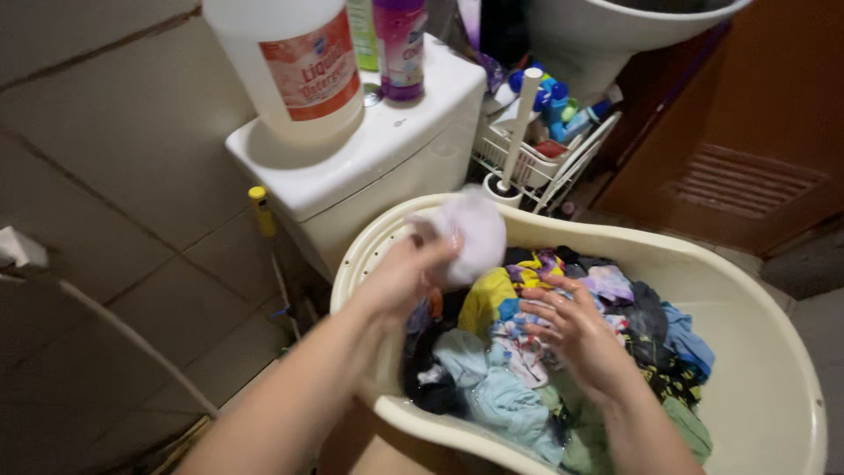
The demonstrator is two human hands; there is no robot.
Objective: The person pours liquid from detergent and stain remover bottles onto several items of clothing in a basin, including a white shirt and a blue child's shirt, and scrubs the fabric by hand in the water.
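My left hand (413, 264) holds a pale pinkish-white piece of cloth (475, 233), lifted above the near-left rim of a cream plastic tub (774, 352). The cloth is blurred. My right hand (571, 330) rests with fingers spread on a heap of mixed clothes (510, 352) inside the tub. The heap has yellow, light blue, black, green and patterned pieces.
A white toilet tank (387, 145) stands behind the tub, with a large white detergent jug (290, 62) and a purple bottle (400, 44) on top. A white wire rack (545, 158) holds bottles beside a brush handle (520, 123). A brown door (756, 132) is at right. Tiled wall at left.
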